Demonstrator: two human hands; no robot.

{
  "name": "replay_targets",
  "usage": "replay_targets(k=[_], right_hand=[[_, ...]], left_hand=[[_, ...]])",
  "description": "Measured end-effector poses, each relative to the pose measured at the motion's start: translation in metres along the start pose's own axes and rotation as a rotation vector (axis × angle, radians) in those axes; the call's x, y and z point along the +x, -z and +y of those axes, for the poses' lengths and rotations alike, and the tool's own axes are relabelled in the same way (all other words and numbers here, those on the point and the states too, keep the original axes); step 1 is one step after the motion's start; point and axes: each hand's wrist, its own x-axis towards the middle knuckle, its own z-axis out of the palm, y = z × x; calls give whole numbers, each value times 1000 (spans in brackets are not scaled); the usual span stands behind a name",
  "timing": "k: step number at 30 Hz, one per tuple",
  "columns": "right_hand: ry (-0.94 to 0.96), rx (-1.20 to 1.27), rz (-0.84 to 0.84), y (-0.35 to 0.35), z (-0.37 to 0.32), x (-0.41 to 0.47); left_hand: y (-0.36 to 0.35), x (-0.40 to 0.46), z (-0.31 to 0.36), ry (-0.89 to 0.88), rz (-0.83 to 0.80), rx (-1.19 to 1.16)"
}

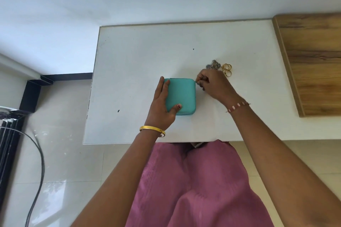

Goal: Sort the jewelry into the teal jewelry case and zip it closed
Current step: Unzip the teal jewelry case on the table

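We have the case [181, 96] lying flat and closed on the table [129, 72], our left hand [162, 105] spread flat over its left side, fingers straight along the edge and thumb pressing the near part of the lid. Our right hand [212, 84] sits at the case's far right corner, fingertips pinched on what looks like the zip pull, too small to make out clearly. We judge the case light and semi-stiff with a smooth skin, so it may slide on the glossy top unless the flat hand pins it; the pull is the place to grip. Just beyond the right hand lie the rings [226, 69] and a silvery cluster [213, 65], small, light and easily scattered. Further right is a wooden board [313, 61]; left of our left hand, pale floor tiles [60, 116] and a dark cable [39, 155].
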Motion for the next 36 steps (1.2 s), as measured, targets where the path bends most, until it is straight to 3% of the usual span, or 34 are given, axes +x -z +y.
replay_targets(k=[9, 19, 25, 33, 36], right_hand=[[-108, -157, 46, -44, -7, -97], [-75, -413, 84, -43, -22, -109], [1, -518, 11, -42, -26, -114], [-21, -403, 12, -69, -47, -118], [-81, -303, 48, -66, -44, -121]], left_hand=[[1, -3, 7, 26, -26, 25], [7, -7, 17, 89, -66, 92], [6, -7, 23, 136, -61, 100], [1, -8, 27, 200, -56, 56], [11, -5, 18, 237, -38, -172]])
